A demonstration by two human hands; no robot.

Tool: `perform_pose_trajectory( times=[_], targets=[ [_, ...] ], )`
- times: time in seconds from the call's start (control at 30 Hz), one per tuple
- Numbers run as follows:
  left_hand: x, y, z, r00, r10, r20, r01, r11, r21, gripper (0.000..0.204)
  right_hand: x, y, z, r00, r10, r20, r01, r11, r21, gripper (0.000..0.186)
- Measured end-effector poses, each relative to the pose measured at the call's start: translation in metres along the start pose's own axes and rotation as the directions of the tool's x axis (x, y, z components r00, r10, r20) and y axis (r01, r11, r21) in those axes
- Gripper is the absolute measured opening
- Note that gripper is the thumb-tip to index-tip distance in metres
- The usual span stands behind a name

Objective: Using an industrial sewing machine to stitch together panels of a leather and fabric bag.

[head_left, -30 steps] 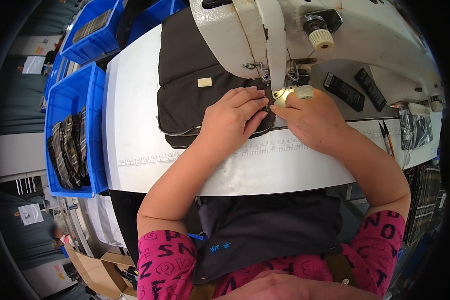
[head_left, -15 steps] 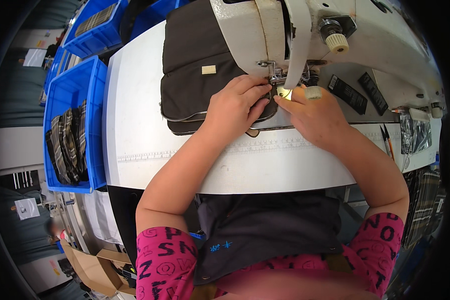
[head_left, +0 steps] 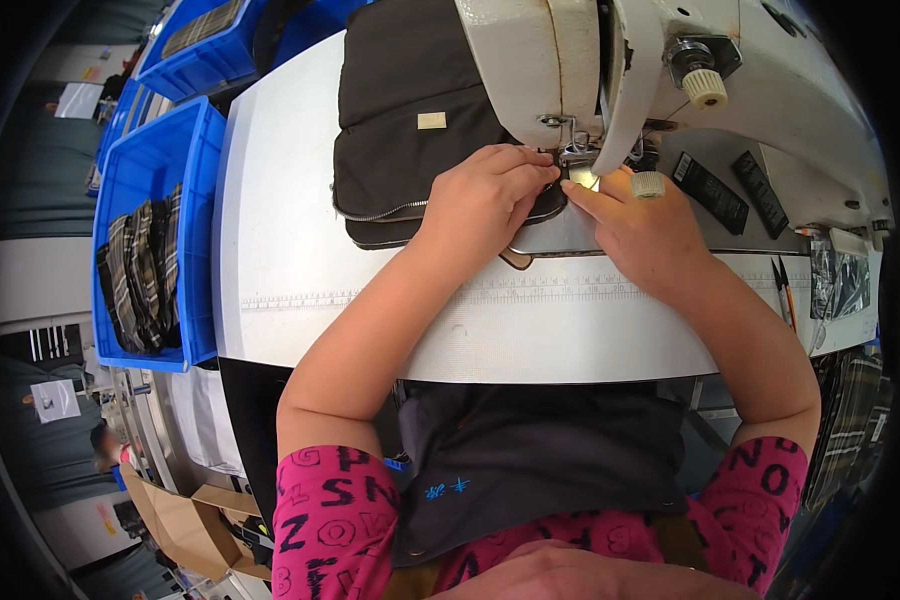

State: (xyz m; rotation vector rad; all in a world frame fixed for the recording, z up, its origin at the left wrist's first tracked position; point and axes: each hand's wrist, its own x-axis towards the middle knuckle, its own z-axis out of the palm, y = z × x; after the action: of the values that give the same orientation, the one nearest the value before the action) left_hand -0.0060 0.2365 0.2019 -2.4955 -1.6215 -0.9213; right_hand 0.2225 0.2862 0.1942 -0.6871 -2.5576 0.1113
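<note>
A dark brown fabric bag piece (head_left: 400, 165) with a small cream label (head_left: 431, 121) and a metal zipper (head_left: 390, 213) lies under the head of a white sewing machine (head_left: 530, 70). My left hand (head_left: 480, 200) rests on its right part, thumb and fingers closed on the zippered edge beside the presser foot (head_left: 578, 155). My right hand (head_left: 655, 230) lies on the machine bed with fingers stretched out. Its index fingertip is at the fabric's edge near the foot, and some other fingers are partly hidden behind machine parts. A small tan-edged tab (head_left: 516, 258) sticks out below my left hand.
A blue bin (head_left: 205, 290) with plaid fabric pieces (head_left: 145, 275) stands left of the white table (head_left: 280, 220). Two black tags (head_left: 710, 193), a clear plastic bag (head_left: 838, 280) and a pencil-like tool (head_left: 788, 295) lie at right. A printed ruler scale (head_left: 370, 296) crosses the table.
The whole view has shifted slightly, so the machine appears farther right. The fabric seems to have slid a little away from me at the foot. Both hands stay in nearly the same pose.
</note>
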Motion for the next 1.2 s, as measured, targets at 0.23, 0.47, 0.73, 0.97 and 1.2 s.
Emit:
perform_pose_trajectory(
  times=[0.23,0.47,0.73,0.97,1.2],
  targets=[
    [-0.001,-0.006,-0.012,0.992,-0.082,0.096,0.096,0.984,-0.151,0.025,-0.002,0.002,0.003,0.998,0.036,-0.050,-0.033,0.998,0.048,0.038],
    [-0.003,-0.009,-0.022,0.963,-0.120,0.243,0.187,0.942,-0.277,0.027,-0.006,-0.004,0.000,0.994,-0.106,0.017,0.103,0.986,0.131,0.040],
    [-0.005,0.002,-0.019,0.997,0.063,0.045,-0.060,0.996,-0.073,0.027,0.001,-0.031,0.002,0.992,-0.028,0.120,0.036,0.997,-0.065,0.045],
    [-0.004,0.000,-0.017,0.981,0.176,0.079,-0.175,0.984,-0.023,0.036,0.000,-0.036,0.005,0.986,-0.042,0.159,0.050,0.998,-0.047,0.037],
    [-0.007,-0.004,-0.017,0.976,0.194,0.099,-0.193,0.981,-0.017,0.035,0.002,-0.035,0.004,0.989,-0.049,0.138,0.051,0.999,-0.011,0.031]
  ],
)
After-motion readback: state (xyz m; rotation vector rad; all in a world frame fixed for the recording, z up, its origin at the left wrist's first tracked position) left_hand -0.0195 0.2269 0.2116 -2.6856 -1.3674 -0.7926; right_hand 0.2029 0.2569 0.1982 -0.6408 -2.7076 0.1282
